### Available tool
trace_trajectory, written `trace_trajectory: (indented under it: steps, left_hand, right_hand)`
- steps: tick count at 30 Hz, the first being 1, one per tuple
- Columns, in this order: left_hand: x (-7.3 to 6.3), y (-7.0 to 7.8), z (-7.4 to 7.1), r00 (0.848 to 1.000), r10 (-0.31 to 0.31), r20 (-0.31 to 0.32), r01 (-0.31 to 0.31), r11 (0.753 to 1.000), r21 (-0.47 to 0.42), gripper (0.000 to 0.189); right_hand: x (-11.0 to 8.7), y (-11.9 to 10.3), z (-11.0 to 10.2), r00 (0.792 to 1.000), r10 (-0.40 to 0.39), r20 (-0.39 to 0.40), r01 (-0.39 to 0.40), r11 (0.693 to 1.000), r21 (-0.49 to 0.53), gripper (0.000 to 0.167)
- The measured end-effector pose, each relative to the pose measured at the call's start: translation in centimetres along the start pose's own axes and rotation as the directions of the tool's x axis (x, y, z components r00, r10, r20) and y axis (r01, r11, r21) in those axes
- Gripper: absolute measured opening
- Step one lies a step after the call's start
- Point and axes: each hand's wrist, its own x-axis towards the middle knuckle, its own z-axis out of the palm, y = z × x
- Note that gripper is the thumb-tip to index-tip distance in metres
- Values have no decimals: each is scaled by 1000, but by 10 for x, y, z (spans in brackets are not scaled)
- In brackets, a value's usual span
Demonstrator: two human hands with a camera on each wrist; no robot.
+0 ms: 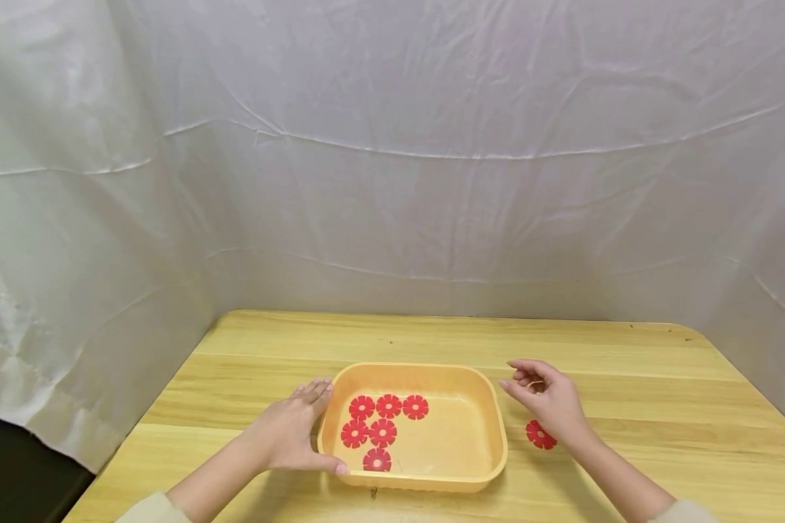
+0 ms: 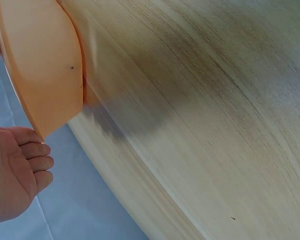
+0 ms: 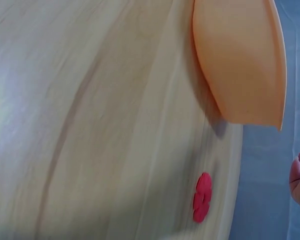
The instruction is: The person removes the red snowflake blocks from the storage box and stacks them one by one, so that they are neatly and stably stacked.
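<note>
An orange plastic tray (image 1: 441,481) stands on the table with several red notched flower-shaped discs (image 1: 382,433) lying flat inside, towards its left half. My left hand (image 1: 294,428) holds the tray's left end, thumb on the front rim and fingers along the left side; in the left wrist view its fingers (image 2: 39,162) curl near a corner. To the right of the tray, my right hand (image 1: 549,403) hovers above the table, fingers loosely bent, thumb apart from them, and nothing seen in it. Beside that wrist another red disc (image 1: 540,435) lies on the wood.
The pale wooden table (image 1: 661,407) extends around the tray on every side. A light fabric curtain (image 1: 432,218) hangs behind and at both sides. A dark area (image 1: 19,465) shows beyond the table's left edge.
</note>
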Motion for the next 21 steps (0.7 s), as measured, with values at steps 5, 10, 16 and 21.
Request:
trace_trajectory:
  steps: [5,10,16,21]
  left_hand:
    - [-1,0,0,1000,-3,-2,3,1000,0,117]
    - [-1,-1,1,1000,2,-6,-2,1000,8,117]
    - [-1,-1,1,1000,3,-11,-3,1000,4,117]
    - [-1,-1,1,1000,5,-15,-5,1000,11,117]
  right_hand:
    - [2,-6,8,1000,12,6,-12,999,30,30]
    - [4,-11,18,999,34,22,-35,997,73,30]
    - [9,-19,30,996,76,45,-81,991,111,32]
    - [13,-26,43,993,93,74,-103,984,146,33]
